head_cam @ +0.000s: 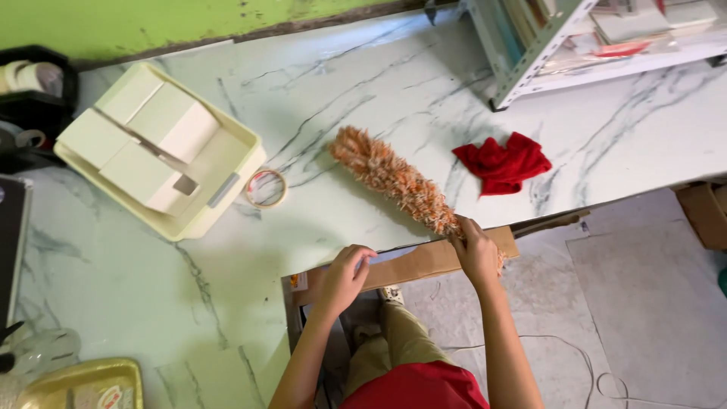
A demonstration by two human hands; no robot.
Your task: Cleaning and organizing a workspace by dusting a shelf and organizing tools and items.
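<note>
An orange and cream fluffy duster (390, 179) lies slanted on the white marble-pattern table (379, 91), its head pointing up-left. My right hand (475, 254) is closed around the duster's lower end at the table's front edge. My left hand (344, 276) rests on that same edge with fingers curled over it, beside a strip of brown cardboard (416, 263) that runs along the edge between both hands. It holds nothing.
A cream plastic tray with white boxes (163, 148) sits at the left, a roll of clear tape (266, 188) beside it. A crumpled red cloth (503, 163) lies right of the duster. A grey shelf rack (545, 45) stands at the back right; a gold tray (83, 385) at bottom left.
</note>
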